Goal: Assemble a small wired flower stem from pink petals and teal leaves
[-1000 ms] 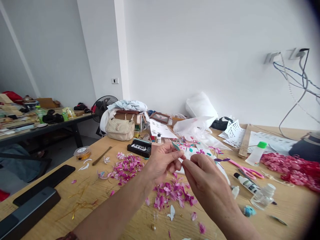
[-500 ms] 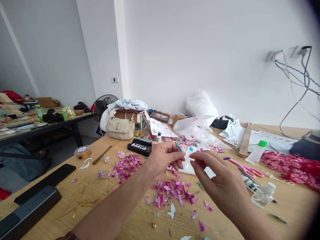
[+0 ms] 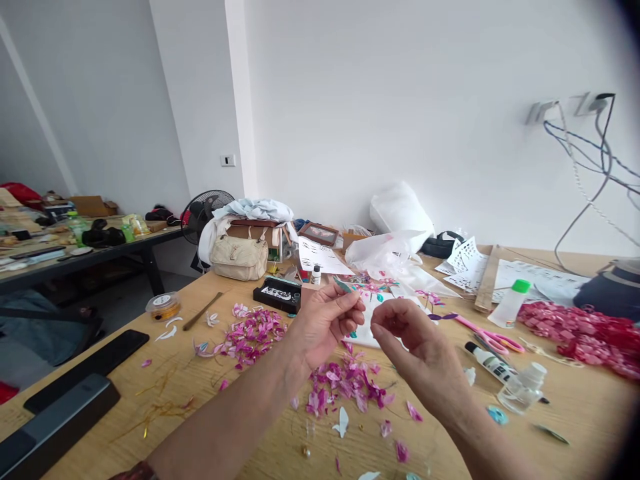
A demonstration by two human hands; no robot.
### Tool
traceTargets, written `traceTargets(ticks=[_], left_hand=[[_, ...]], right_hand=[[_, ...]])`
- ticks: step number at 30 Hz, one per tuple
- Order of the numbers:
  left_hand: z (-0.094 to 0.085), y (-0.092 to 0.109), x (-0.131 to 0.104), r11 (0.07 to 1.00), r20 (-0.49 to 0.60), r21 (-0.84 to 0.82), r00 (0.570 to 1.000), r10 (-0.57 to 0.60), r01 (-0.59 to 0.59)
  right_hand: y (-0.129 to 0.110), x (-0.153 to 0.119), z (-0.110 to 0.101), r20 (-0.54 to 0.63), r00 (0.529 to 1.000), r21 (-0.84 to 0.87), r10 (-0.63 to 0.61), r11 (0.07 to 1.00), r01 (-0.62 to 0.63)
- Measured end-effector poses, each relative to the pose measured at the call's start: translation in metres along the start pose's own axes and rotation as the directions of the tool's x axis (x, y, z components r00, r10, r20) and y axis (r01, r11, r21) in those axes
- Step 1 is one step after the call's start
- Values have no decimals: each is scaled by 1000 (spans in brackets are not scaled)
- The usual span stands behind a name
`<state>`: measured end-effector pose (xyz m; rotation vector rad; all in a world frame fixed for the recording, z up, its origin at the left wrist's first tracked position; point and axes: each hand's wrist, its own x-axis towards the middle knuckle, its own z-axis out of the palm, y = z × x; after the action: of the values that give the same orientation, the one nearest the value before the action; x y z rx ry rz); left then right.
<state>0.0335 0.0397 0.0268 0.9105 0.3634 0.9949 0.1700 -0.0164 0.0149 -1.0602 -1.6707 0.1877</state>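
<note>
Pinched between the thumb and fingers of my left hand [image 3: 325,323] is a thin teal leaf-shaped piece [image 3: 343,285], its tip sticking up past the fingers. Just to the right, a small gap away, my right hand [image 3: 420,347] is closed with thumb and fingertips together; anything between them is too small to make out. Behind both hands lies a white sheet [image 3: 369,319] with pink and teal flower pieces. Beneath them on the table, a heap of magenta petals [image 3: 345,383] spreads out, with a second petal pile [image 3: 255,333] further left.
To the right are pink-handled scissors [image 3: 493,339], a black-capped tube [image 3: 493,363], a clear bottle [image 3: 523,390] and a green-capped bottle [image 3: 509,303]. A black case [image 3: 277,295] stands behind the left pile. A phone [image 3: 90,370] lies at the left edge.
My right thumb and fingertips have come together from being apart. The teal piece in my left hand has tilted further left. The view has shifted slightly.
</note>
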Motion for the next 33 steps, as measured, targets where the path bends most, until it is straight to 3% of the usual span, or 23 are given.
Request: traceTargets(ticks=[7,16,21,23,33], left_hand=[[2,-4,-1,1000,-30,-7,999,20,-20],[5,-6,-1,995,-13,80,998,53,-52],[5,-6,-2,980,-4,183,997,77,-75],[4,-7,-2,973,5,210,995,95,-94],[2,-6,-1,969,11,222,994,110,-110]], right_hand=[[-4,0,-2,-5,995,-255,-99,962,95],[-8,0,-2,5,988,-373,-157,916,147],[-4,1,-4,15,998,-230,62,971,-57],[-3,1,-4,30,995,-186,98,978,-90],[1,1,-2,28,979,-353,-200,915,196]])
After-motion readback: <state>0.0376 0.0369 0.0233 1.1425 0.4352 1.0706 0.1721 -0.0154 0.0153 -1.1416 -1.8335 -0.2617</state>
